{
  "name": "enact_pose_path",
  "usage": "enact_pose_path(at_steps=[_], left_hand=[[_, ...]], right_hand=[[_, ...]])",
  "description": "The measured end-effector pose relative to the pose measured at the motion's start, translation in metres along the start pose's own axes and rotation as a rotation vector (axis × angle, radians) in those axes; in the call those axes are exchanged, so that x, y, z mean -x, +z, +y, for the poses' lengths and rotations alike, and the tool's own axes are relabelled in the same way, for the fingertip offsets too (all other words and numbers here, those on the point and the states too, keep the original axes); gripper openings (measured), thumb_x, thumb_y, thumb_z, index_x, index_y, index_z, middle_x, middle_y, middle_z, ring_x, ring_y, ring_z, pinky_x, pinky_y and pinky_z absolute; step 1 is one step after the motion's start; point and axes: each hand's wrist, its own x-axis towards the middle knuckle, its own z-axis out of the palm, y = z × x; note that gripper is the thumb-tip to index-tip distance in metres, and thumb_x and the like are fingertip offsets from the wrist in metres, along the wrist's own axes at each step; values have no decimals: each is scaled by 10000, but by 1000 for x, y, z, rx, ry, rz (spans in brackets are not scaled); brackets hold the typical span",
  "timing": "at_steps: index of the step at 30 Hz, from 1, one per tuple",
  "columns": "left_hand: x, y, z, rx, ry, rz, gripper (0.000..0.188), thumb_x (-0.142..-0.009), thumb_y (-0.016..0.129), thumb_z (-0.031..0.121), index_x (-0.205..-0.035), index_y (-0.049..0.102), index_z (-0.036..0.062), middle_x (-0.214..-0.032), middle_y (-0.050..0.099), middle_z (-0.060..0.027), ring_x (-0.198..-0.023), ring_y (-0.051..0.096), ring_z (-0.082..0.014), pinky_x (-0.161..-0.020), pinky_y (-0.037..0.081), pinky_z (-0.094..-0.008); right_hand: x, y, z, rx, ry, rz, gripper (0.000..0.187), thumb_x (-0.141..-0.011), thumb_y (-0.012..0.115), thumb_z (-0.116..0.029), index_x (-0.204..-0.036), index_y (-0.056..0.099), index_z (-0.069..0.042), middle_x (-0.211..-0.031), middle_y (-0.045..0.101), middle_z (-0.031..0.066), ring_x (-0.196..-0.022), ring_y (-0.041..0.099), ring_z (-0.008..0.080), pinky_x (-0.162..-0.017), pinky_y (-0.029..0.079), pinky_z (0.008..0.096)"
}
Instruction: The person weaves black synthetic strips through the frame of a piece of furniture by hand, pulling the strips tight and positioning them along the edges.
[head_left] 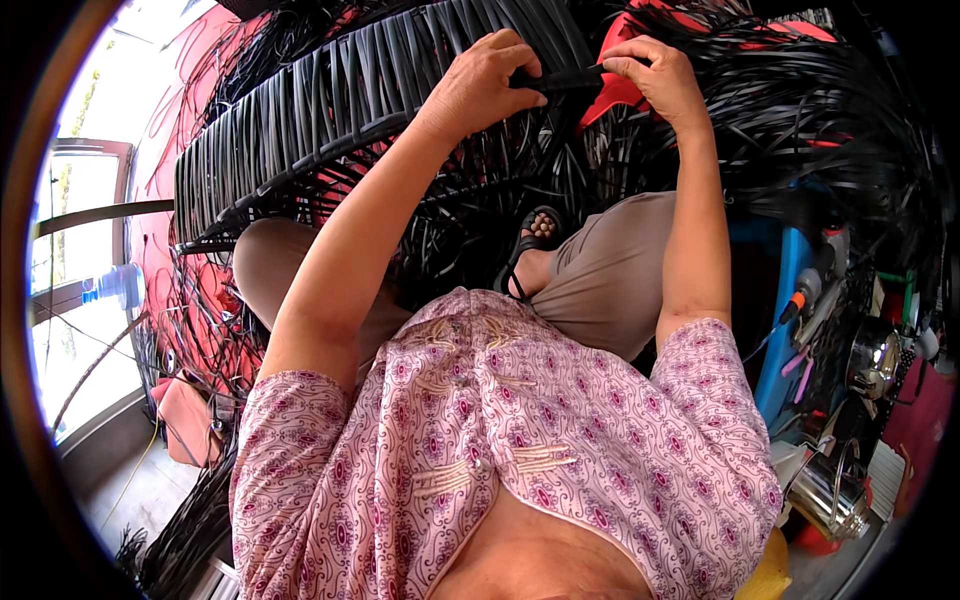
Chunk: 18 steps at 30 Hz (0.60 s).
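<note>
A large curved frame closely wrapped with black strips [330,85] lies across in front of me, over my knees. At its right end my left hand [482,85] is closed, thumb and fingers on either side of a dark band. My right hand [660,82], a short way to the right, pinches a black strip [575,78] between thumb and fingertips. The strip stretches between both hands. Dark material around it hides exactly where it joins the frame.
Loose black strips [800,110] pile up at the far right, around a red plastic piece [612,95]. A blue container [785,310] with tools stands at my right, near a shiny metal pot [835,490]. To the left are a pink bag [188,420] and a clear bottle [120,287].
</note>
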Motion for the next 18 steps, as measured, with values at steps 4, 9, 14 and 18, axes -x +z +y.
enact_pose_path(at_steps=[4, 9, 14, 18], left_hand=[[-5, -1, -4, 106, -36, -1, 269, -783, 838, 189, -987, 726, 54, -983, 646, -81, -917, 685, -257, -819, 556, -369], [-4, 1, -11, 215, -74, 34, 201, -834, 786, 134, -1001, 734, 34, -982, 664, -88, -928, 713, -238, -837, 573, -345], [-2, 3, -15, 206, -117, 104, 174, -903, 723, 85, -1070, 711, 35, -1045, 663, -50, -975, 708, -162, -874, 564, -289], [3, 7, -12, 126, -43, 251, 185, -890, 739, 135, -1060, 713, 66, -997, 635, -57, -926, 682, -219, -818, 558, -347]], right_hand=[[-5, 3, 6, -76, 83, -22, 183, -923, 757, -206, -1018, 789, -52, -852, 737, 26, -791, 673, 102, -758, 531, 253], [-11, 19, -6, -76, 162, 20, 230, -924, 742, -241, -1009, 770, -29, -791, 738, 46, -727, 680, 119, -699, 538, 278], [-17, 28, 4, 4, 78, 85, 263, -921, 748, -287, -1009, 765, -39, -758, 704, 57, -689, 630, 128, -674, 511, 293], [-18, 29, 12, 32, 43, 70, 286, -930, 750, -305, -1010, 763, -31, -738, 671, 40, -675, 575, 114, -656, 481, 291]])
